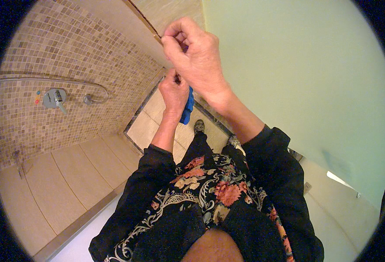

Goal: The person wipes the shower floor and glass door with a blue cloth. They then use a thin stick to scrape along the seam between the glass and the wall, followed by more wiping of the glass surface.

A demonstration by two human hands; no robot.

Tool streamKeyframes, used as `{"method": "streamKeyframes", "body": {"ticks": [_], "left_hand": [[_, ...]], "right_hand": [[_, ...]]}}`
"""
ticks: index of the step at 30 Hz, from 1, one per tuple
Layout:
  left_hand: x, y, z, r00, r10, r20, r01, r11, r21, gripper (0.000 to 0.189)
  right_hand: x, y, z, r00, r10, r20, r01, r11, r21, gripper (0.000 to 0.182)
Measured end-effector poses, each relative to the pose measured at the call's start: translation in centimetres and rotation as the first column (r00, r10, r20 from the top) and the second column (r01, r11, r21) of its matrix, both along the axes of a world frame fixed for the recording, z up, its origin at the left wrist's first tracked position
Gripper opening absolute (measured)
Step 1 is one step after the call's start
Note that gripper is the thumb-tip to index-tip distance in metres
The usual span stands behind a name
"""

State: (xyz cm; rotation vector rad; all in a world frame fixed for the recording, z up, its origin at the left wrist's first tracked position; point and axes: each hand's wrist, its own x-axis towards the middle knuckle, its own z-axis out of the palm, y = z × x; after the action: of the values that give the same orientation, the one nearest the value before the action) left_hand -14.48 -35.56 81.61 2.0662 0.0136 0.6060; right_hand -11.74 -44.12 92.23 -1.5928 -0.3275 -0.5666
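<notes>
My right hand [200, 60] is raised at the upper middle, its thumb and index fingertips pinched together. The tips meet at the lower end of a thin dark strip [143, 16] along a wall edge; whether they touch or grip it is unclear. A small dark patch shows inside the curled fingers. Just below, my left hand [175, 95] has its fingers curled, partly covered by my right hand. A blue cloth [186, 111] hangs beside and behind the left hand, and appears held in it. The top of the cloth is hidden.
On the left, a mosaic-tiled wall [114, 62] carries a chrome shower mixer [55, 98] and a hose [64, 78]. Below it runs a tiled ledge [68, 180]. A pale green frosted panel [294, 72] stands close on the right. My shoe [199, 126] rests on the ribbed floor tiles.
</notes>
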Motion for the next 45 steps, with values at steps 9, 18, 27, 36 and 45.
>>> {"method": "streamKeyframes", "body": {"ticks": [9,18,27,36,45], "left_hand": [[-0.3,-0.5,0.9,0.999,-0.033,-0.023,0.031,0.997,-0.064,0.011],[-0.4,-0.5,0.6,0.998,-0.059,-0.016,0.058,0.995,-0.082,0.011],[-1.1,2.2,5.4,0.995,-0.031,-0.093,0.017,0.989,-0.144,0.009],[1.6,2.7,12.4,0.971,-0.112,0.21,0.12,0.992,-0.027,0.011],[2.4,2.5,12.6,0.961,-0.173,0.218,0.169,0.985,0.036,0.014]], "right_hand": [[-0.6,0.0,-0.1,0.996,-0.084,0.013,0.083,0.996,0.036,0.018],[-0.3,0.2,-0.5,0.988,-0.131,0.077,0.13,0.991,0.019,0.02],[0.3,0.2,-0.9,0.997,-0.062,0.048,0.06,0.997,0.046,0.012],[1.0,0.5,-1.6,1.0,-0.01,-0.004,0.011,0.985,0.171,0.015],[0.6,0.4,-1.6,1.0,0.015,-0.017,-0.012,0.982,0.186,0.014]]}}
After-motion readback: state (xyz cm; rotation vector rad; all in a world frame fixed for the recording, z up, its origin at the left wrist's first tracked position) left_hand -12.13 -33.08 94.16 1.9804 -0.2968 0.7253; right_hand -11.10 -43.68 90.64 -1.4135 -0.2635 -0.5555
